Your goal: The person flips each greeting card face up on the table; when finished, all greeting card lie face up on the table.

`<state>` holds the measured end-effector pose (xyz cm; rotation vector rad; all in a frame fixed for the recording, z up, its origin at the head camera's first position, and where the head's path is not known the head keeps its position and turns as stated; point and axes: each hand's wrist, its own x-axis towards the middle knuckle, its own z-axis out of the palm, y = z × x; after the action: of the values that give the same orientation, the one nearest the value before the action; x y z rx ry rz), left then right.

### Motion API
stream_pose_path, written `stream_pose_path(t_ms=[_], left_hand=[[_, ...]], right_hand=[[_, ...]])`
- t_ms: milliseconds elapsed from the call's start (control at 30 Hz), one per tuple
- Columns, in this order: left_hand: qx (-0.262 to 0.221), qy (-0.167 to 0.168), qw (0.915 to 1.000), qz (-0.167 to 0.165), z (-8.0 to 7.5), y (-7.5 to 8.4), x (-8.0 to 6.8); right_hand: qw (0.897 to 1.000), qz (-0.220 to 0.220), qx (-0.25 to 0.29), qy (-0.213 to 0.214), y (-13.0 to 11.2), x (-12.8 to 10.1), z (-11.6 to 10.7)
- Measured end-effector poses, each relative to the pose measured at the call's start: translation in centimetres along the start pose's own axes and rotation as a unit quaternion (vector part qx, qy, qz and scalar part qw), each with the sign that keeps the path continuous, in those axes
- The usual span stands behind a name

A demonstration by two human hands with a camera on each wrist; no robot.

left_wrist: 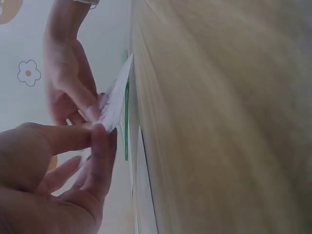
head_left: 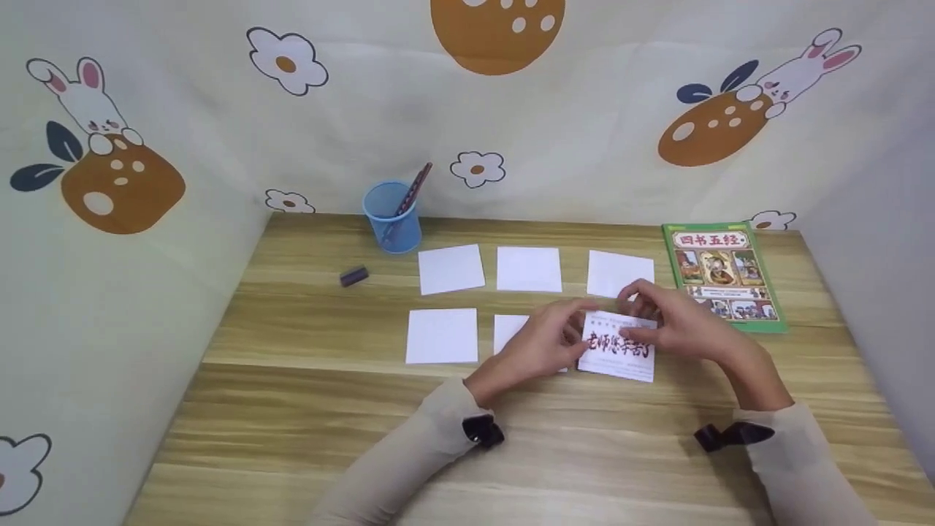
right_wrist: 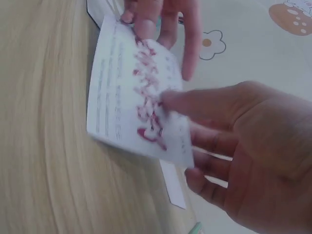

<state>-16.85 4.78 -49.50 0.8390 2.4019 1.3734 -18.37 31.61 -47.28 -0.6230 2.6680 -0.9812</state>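
Observation:
A square white card (head_left: 617, 358) printed with red and black Chinese characters is held tilted just above the table. My left hand (head_left: 540, 340) pinches its left edge between thumb and fingers. On the other side my right hand (head_left: 690, 325) grips it, the thumb (right_wrist: 183, 103) lying on the printed face and the fingers behind. In the left wrist view the card (left_wrist: 117, 100) shows nearly edge-on. Beneath my left hand a blank white card (head_left: 509, 329) is partly covered. Behind my right fingers lies another blank card (head_left: 613, 270).
More blank white cards lie in rows, among them a back-left card (head_left: 451, 269), a back-middle card (head_left: 529, 269) and a front-left card (head_left: 442, 336). A blue pencil cup (head_left: 394, 219), a small dark block (head_left: 354, 276) and a green-edged book (head_left: 723, 263) stand around them.

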Motion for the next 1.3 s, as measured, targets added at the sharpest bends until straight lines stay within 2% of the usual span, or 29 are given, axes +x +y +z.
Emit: stream_pose_path(t_ms=[100,233,533,700,867,1033,1167,1300], left_hand=[[0.074,-0.023,0.9967,-0.023,0.1,0.1,-0.3],[0.152,-0.059,0.9860,-0.036,0.2,0.3,-0.7],[0.205,-0.096,0.9742,-0.007,0.2,0.4,-0.7],[0.208,-0.103,0.9728,-0.005,0.3,0.3,-0.7],[0.178,-0.082,0.9807,-0.001,0.0,0.6,-0.5],[0.167,-0.041,0.9850,0.017,-1.6,0.6,-0.7],[0.179,-0.020,0.9835,0.016,-3.6,-0.2,-2.1],[0.185,0.000,0.9824,-0.024,-5.7,-1.9,-4.2]], right_hand=[[0.999,-0.002,-0.036,-0.013,0.7,0.2,0.3],[0.998,0.003,-0.058,-0.003,1.4,0.3,0.5],[0.998,0.007,-0.067,0.008,1.8,0.2,0.5],[0.998,0.006,-0.065,0.005,2.0,0.3,0.6],[0.998,0.002,-0.066,0.008,1.9,0.3,0.4],[0.997,-0.002,-0.075,0.015,1.0,0.5,0.5],[0.997,-0.028,-0.072,0.025,-0.6,1.2,1.5],[0.996,-0.064,-0.067,0.008,-2.7,2.1,3.4]])
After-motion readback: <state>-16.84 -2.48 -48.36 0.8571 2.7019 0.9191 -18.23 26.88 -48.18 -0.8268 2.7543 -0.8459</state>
